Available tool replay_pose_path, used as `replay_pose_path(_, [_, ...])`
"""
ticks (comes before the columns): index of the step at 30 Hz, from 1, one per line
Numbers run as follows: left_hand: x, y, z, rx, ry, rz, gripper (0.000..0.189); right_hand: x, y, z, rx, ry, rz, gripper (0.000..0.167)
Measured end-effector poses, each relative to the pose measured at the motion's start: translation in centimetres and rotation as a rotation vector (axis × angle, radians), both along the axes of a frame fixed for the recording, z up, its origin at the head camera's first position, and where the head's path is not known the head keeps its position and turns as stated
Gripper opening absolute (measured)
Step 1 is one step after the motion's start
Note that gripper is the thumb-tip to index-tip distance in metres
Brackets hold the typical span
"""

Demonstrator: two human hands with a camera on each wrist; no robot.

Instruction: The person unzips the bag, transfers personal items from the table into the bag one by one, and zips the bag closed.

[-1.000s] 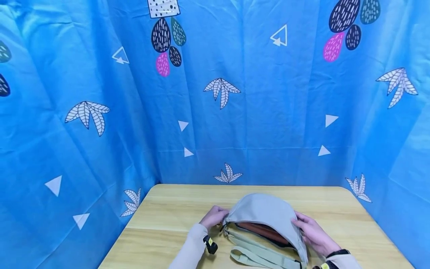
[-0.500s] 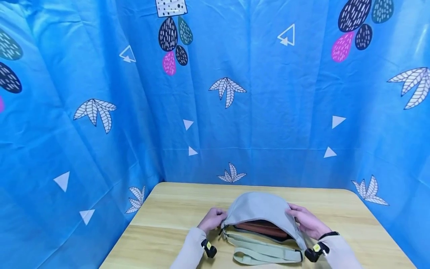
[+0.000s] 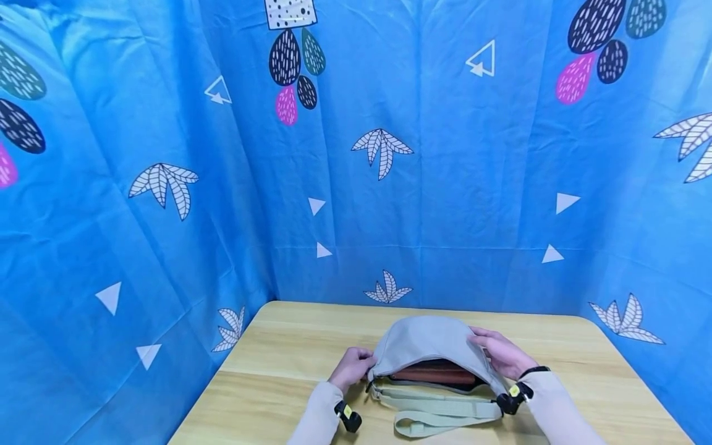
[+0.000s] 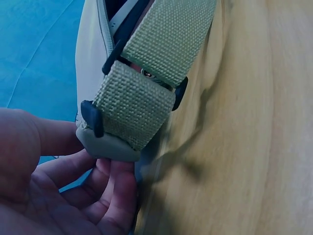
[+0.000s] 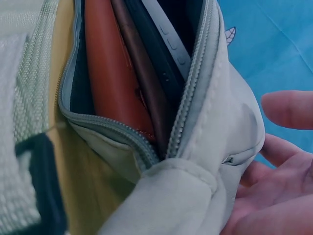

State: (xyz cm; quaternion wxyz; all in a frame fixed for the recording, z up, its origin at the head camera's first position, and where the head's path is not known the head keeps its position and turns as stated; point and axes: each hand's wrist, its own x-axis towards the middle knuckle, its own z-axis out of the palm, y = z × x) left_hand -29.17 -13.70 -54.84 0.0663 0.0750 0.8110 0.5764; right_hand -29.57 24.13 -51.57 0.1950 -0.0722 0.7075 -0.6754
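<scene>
A light grey waist bag [image 3: 425, 337] lies on the wooden table, its zipped mouth open toward me. Inside shows a reddish-brown leather item [image 5: 112, 73], beside a darker brown one [image 5: 149, 83] and a black thing with a grey, buttoned edge [image 5: 171, 44]. With thumb and curled fingers, my left hand [image 3: 351, 367] pinches the bag's left end tab, where the strap is attached. My right hand [image 3: 505, 353] rests loosely at the bag's right side; in the right wrist view its thumb stands apart from the fabric and its fingers reach behind the bag.
The pale green webbing strap [image 3: 428, 420] lies looped in front of the bag, with a black buckle [image 5: 41, 181] near its right end. Wooden tabletop [image 3: 278, 352] surrounds the bag. A blue patterned curtain [image 3: 445, 185] hangs behind and at both sides.
My right hand has slid up and back along the bag's right side. The bag's right end and strap have shifted slightly away from me. My left hand keeps its hold.
</scene>
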Motion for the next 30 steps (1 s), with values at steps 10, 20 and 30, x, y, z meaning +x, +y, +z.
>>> replay_pose_path(10, [0.3,-0.8,-0.2,0.02,-0.036,-0.02,0.033,0.5,-0.1,0.5,0.105,0.031,-0.081,0.065])
replay_pose_path(20, [1.0,-2.6,1.2,-0.065,-0.086,-0.117,0.033,3.8,-2.8,5.1,0.392,0.315,-0.245,0.051])
replay_pose_path(30, [1.6,-3.3,1.6,-0.196,-0.092,-0.187,0.033,7.5,-9.2,7.8,0.262,0.343,-0.282,0.034])
